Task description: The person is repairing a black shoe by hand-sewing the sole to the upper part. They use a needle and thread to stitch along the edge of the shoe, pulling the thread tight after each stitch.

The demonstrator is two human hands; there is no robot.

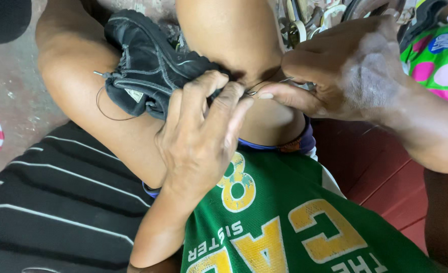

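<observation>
A worn black shoe (148,65) is wedged between my bare knees, sole side away from me. My left hand (201,136) grips the shoe's near edge, fingers curled over it. My right hand (345,71) pinches a thin metal needle (272,83) at the shoe's edge, close to my left fingertips. A dark thread (105,111) loops from the shoe's left end over my thigh. The needle's tip is hidden by the fingers.
A green jersey with yellow lettering (284,222) covers my lap. A black cloth with white stripes (57,202) lies at the left. A red wooden surface (380,172) is at the right, a bright dotted bag (436,60) at top right, concrete floor (11,81) at left.
</observation>
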